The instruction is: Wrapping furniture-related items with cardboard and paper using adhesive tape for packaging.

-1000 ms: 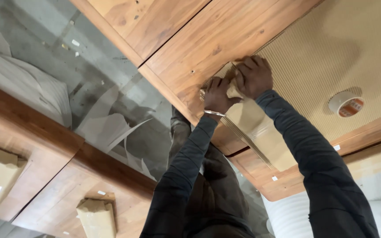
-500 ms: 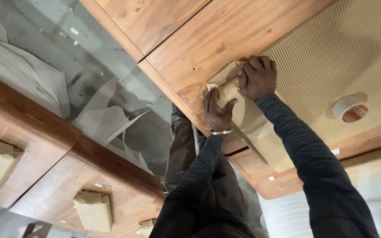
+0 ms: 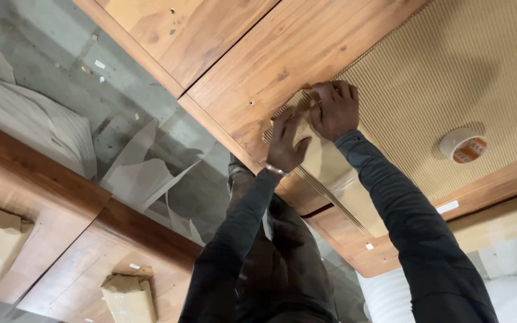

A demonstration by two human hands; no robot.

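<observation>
Overhead, a corrugated cardboard sheet (image 3: 450, 72) covers part of a wooden ceiling panel (image 3: 282, 54). A smooth brown tape strip (image 3: 330, 167) runs along the sheet's left edge. My left hand (image 3: 285, 143) lies flat against the strip's upper end, fingers spread, with a bracelet at the wrist. My right hand (image 3: 333, 107) is just above it at the sheet's corner, its fingers curled on the end of the strip. Both arms are in dark sleeves.
A roll of tape (image 3: 462, 145) sticks to the cardboard at the right. A mirror-like panel (image 3: 91, 107) at the left shows torn paper. Brown-paper-wrapped fittings (image 3: 130, 296) sit in wooden panels at the lower left, and white wrapping (image 3: 510, 281) at the lower right.
My left hand has turned from gripping the beige strip to lying flat on it with fingers spread. My right hand has stayed at the sheet's corner.
</observation>
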